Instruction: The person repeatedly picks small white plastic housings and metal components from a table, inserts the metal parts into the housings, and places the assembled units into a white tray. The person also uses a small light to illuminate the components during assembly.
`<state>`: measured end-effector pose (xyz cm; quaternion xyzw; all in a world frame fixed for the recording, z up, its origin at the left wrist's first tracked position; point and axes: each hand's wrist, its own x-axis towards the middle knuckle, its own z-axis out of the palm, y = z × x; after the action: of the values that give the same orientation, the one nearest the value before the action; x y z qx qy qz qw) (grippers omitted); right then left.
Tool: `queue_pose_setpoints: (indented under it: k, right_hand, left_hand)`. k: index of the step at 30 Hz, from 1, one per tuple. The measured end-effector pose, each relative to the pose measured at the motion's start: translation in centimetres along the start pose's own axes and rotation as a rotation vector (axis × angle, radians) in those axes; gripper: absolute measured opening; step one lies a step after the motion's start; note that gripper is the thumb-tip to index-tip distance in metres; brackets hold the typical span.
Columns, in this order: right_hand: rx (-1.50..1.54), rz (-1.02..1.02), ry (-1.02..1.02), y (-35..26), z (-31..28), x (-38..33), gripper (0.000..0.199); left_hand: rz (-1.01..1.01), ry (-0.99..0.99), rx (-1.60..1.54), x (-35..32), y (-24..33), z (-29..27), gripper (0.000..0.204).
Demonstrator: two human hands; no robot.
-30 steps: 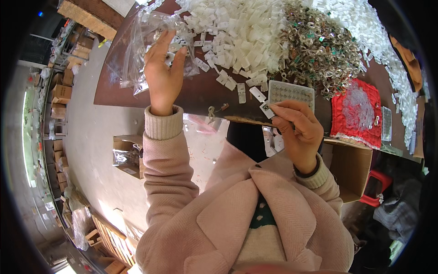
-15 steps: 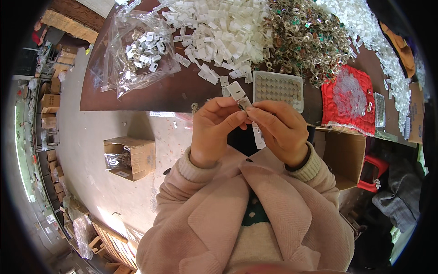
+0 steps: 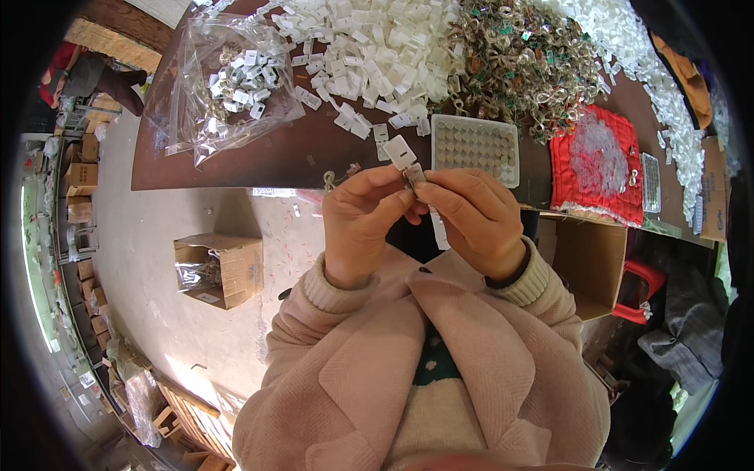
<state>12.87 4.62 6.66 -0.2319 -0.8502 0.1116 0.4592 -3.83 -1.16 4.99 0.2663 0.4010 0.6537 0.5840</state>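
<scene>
My left hand (image 3: 353, 231) and my right hand (image 3: 483, 224) meet at the table's near edge, fingers closed in a pinch around a small white hinged plastic case (image 3: 400, 151). One flap of it sticks up between the fingertips; the part they press is mostly covered. Below the fingers a further white piece (image 3: 439, 232) hangs beside my right palm; whether it joins the case is hidden. Just beyond my right hand lies a clear tray (image 3: 476, 123) holding rows of small round discs. A looped cord (image 3: 330, 180) rests by the edge near my left hand.
Heaps of white plastic cases (image 3: 385, 59) and tangled cords with rings (image 3: 526, 67) cover the brown table (image 3: 259, 169). A clear bag (image 3: 184, 129) of cases lies left, a red cloth (image 3: 569, 184) right. Cardboard boxes stand below (image 3: 239, 271). Another person (image 3: 98, 78) is far left.
My hands keep the same pinch on the case. The whole view has shifted slightly. At the far left, more of the other person has come into sight.
</scene>
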Motion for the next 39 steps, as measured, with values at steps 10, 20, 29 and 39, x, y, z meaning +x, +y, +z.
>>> queue_pose_setpoints:
  k: [10,20,29,39]
  right_hand:
    - [-0.039,0.016,-0.041,-1.1,0.2,0.4,0.028]
    - [-0.116,-0.062,-0.1,-0.7,-0.1,-0.6,0.029]
    - [-0.115,-0.128,-0.079,-1.9,-0.5,-0.5,0.03]
    - [-0.162,-0.164,-0.05,-1.0,0.1,-1.1,0.035]
  left_hand:
    - [-0.086,-0.07,-0.028,0.6,0.5,-0.2,0.022]
    - [0.063,-0.08,0.041,1.0,-1.7,0.2,0.021]
    - [0.098,-0.007,0.337,-0.6,-1.8,0.5,0.027]
    - [0.277,0.057,0.607,-0.7,-1.2,1.6,0.024]
